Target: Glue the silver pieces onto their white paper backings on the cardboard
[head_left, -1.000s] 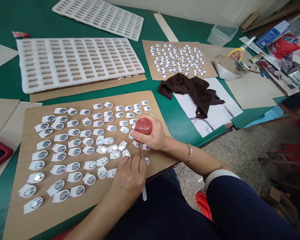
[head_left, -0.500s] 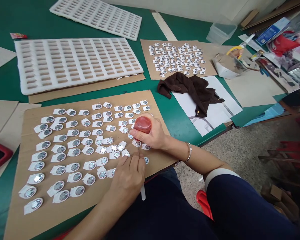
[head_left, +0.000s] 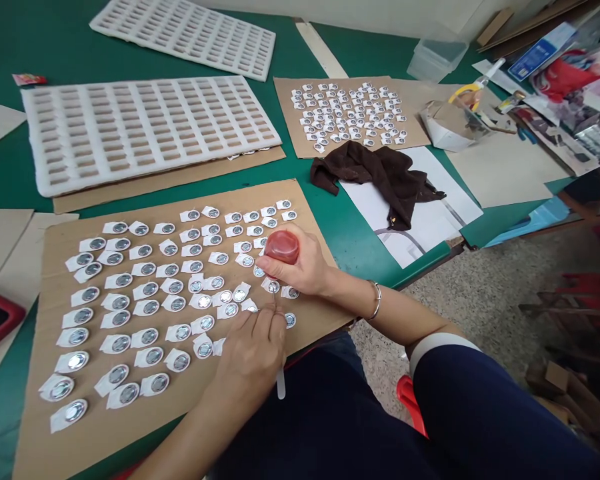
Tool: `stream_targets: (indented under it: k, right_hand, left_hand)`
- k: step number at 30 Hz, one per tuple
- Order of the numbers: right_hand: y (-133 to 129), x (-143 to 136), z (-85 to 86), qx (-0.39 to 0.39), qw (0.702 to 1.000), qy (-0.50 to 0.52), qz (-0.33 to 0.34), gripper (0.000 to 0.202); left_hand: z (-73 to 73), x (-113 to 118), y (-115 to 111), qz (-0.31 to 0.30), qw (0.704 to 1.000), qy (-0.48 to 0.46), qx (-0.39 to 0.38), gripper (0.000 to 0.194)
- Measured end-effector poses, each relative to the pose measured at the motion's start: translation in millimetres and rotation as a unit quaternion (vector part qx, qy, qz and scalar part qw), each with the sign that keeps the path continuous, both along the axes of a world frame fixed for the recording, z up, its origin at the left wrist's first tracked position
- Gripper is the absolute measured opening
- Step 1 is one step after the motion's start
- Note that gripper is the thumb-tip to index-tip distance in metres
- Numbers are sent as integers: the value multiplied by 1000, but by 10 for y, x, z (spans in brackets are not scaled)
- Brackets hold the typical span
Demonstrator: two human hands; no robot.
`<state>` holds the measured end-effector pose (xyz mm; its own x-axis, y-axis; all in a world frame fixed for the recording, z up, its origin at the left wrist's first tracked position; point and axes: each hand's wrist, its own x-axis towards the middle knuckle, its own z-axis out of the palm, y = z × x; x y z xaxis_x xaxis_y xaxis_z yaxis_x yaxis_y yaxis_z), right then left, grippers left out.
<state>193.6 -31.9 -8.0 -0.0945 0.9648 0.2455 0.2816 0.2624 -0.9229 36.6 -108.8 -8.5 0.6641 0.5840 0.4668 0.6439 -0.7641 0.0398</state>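
My right hand (head_left: pixel 305 263) is wrapped round a rounded red bottle (head_left: pixel 282 247), held over the right part of a cardboard sheet (head_left: pixel 55 440). Just below it, my left hand (head_left: pixel 255 340) grips a thin tool (head_left: pixel 281 385); its pale handle end sticks out under the palm, and its narrow tip is at a round silver piece (head_left: pixel 273 287) with a white tab. Many similar silver pieces (head_left: pixel 75 410) lie in loose rows on the cardboard, to the left of and above my hands. Some near my fingers are partly hidden.
Behind the cardboard are a white slotted tray (head_left: pixel 155 133) and another tray (head_left: pixel 185 33). A second board (head_left: pixel 285 100) holds more small pieces. To the right lie a brown cloth (head_left: pixel 375 170), a paper container (head_left: pixel 445 127), yellow-handled scissors (head_left: pixel 463 91) and a clear box (head_left: pixel 437 59).
The whole view has shifted slightly, with most things a little further left. Both hands keep nearly the same pose and hold the same things.
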Motion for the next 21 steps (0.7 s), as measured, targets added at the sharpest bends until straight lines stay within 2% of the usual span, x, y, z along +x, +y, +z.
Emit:
stream_targets:
  k: [8, 12, 17, 21]
  right_hand:
    - [6, 15, -21, 45, 999, -22, -5, 37]
    - [-1, 26, -35, 68, 997, -39, -13, 38]
    - [-27, 41, -42, 95, 994, -51, -12, 38]
    - [-44, 43, -37, 109, 991, -72, -18, 39]
  left_hand:
    - [47, -65, 29, -21, 998, -11, -57, 18]
    - [69, -114, 85, -41, 993, -47, -103, 16]
    - [77, -196, 195, -56, 976, -111, -179, 13]
    - [150, -267, 314, -52, 963, -112, -240, 11]
